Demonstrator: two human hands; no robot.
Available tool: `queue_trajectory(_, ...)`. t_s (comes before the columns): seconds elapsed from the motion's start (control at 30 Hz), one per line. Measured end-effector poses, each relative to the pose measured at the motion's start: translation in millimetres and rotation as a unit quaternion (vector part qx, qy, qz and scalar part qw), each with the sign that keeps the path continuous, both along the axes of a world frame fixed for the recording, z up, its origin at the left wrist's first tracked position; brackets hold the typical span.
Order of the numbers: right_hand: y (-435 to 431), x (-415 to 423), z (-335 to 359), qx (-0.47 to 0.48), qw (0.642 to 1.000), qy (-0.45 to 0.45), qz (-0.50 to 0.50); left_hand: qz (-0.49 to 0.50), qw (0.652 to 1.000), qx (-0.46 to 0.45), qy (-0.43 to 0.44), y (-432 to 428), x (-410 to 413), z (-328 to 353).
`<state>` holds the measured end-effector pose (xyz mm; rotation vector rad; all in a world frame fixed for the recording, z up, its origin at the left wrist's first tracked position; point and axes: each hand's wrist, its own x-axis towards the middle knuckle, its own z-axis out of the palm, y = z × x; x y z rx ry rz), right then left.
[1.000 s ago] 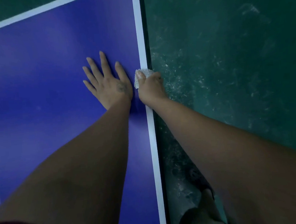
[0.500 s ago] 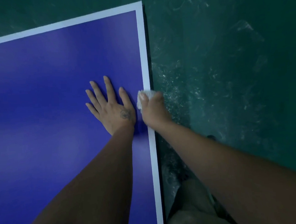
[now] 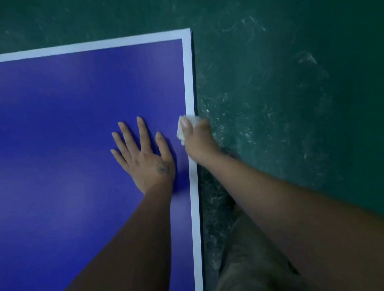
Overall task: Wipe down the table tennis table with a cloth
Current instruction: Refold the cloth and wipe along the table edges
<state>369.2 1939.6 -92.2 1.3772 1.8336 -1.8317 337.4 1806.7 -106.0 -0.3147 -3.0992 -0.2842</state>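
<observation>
The right hand (image 3: 197, 142), gripping the cloth (image 3: 181, 132) on the table's (image 3: 188, 78) right edge, is closing on the far corner, likely finishing this edge, while the left hand (image 3: 145, 159) is lying flat, fingers spread.

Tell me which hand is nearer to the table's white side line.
Right. The right hand, gripping the cloth, is on the white line; the left hand lies flat on the blue table top, apart from it.

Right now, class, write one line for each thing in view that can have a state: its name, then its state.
left hand: open, flat on the table, fingers spread.
right hand: gripping the cloth at the table's side edge.
cloth: bunched, on the white border line.
table: blue top, far corner showing.
floor: green, scuffed with pale marks.
</observation>
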Motion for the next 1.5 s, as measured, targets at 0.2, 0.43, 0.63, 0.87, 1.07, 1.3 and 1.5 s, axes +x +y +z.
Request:
queue_trajectory(0.2,48.3,-55.5,4.4,0.050,0.990,0.098,-0.092,-0.002,1.000,-0.002,-0.007,1.1,-1.3,3.2)
queue_trajectory(0.43,6.6,-18.0,2.5,-0.010,0.998,0.014,-0.065,-0.008,1.000,0.016,0.003,0.9,-4.2,3.2)
queue_trajectory(0.63,103.3,-121.5,3.1,0.063,0.988,0.103,-0.092,-0.016,1.000,0.021,0.016,-0.7,-4.5,-0.2)
queue_trajectory(0.87,49.4,-51.2,2.5,-0.006,1.000,0.026,-0.010,-0.008,0.999,0.032,0.000,-3.7,-4.3,-3.4)
queue_trajectory(1.07,118.1,-132.2,9.8,0.047,0.996,0.030,-0.065,-0.002,0.999,0.034,-0.011,-5.2,-5.3,-3.9)
queue_trajectory(1.3,88.0,-91.1,28.1,0.024,1.000,-0.018,-0.001,0.362,0.930,0.045,-0.049,73.2,-62.0,8.3)
queue_trajectory(1.5,158.3,-152.2,9.1,0.065,0.996,0.007,0.059,0.533,0.840,0.008,-0.101,130.2,-158.9,2.4)
